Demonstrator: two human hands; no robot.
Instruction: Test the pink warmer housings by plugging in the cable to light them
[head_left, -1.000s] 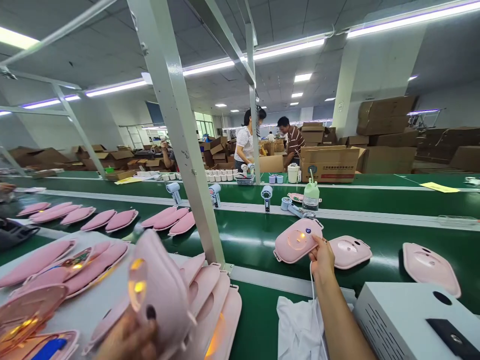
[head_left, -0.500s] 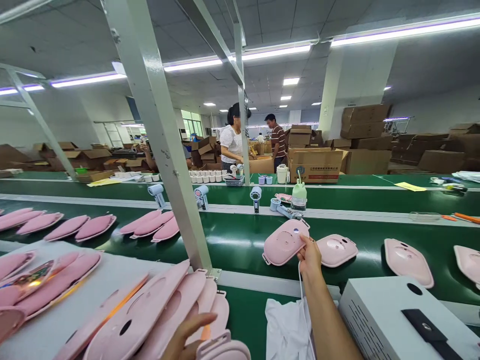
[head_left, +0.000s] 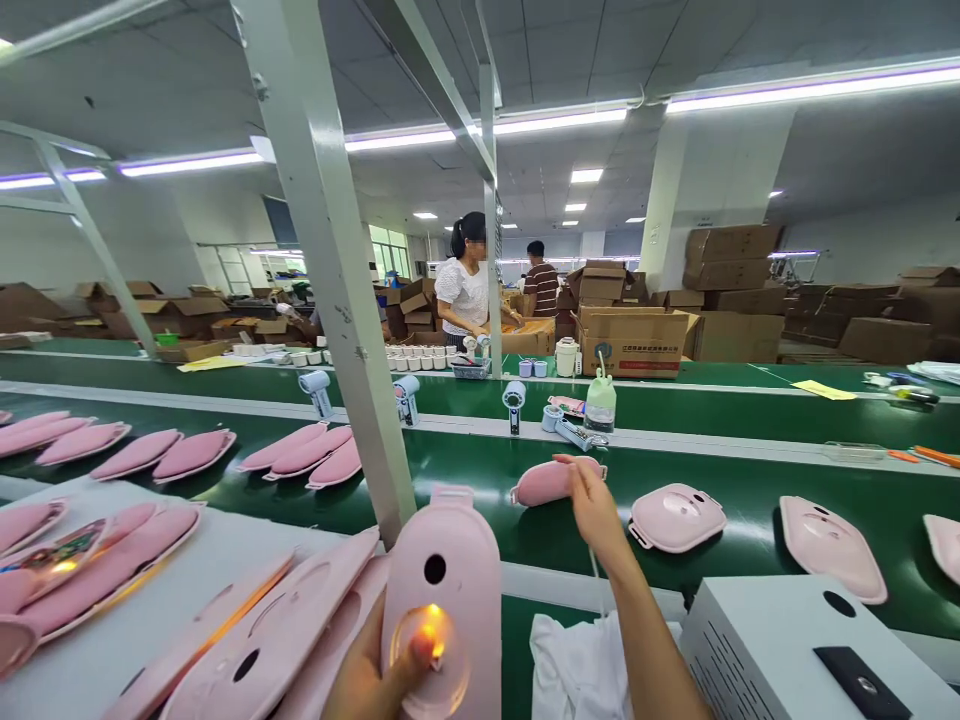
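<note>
My left hand [head_left: 375,665] grips a pink plastic shell [head_left: 465,560] held upright in front of me. Its thumb presses the round recess, where an orange light glows below a dark round hole. Over the green belt, my right hand [head_left: 596,505] pinches the edge of another pink shell [head_left: 544,484], tilted so that it shows narrow. Whether that shell touches the belt I cannot tell. A thin white cord [head_left: 598,570] hangs below the right hand. Beside the left hand, several pink shells [head_left: 277,625] lean in a stack.
More shells [head_left: 679,517] lie along the green belt [head_left: 457,490]. A metal post [head_left: 337,300] rises left of centre. A white box [head_left: 780,640] and white cloth [head_left: 574,665] are at the lower right. Handheld fans [head_left: 514,400] and a green-topped bottle [head_left: 600,405] stand beyond. Two people work behind.
My left hand has lifted a pink shell upright from the stack, its light now showing. My right hand has moved slightly left, and its shell has tipped from face-on to nearly edge-on.
</note>
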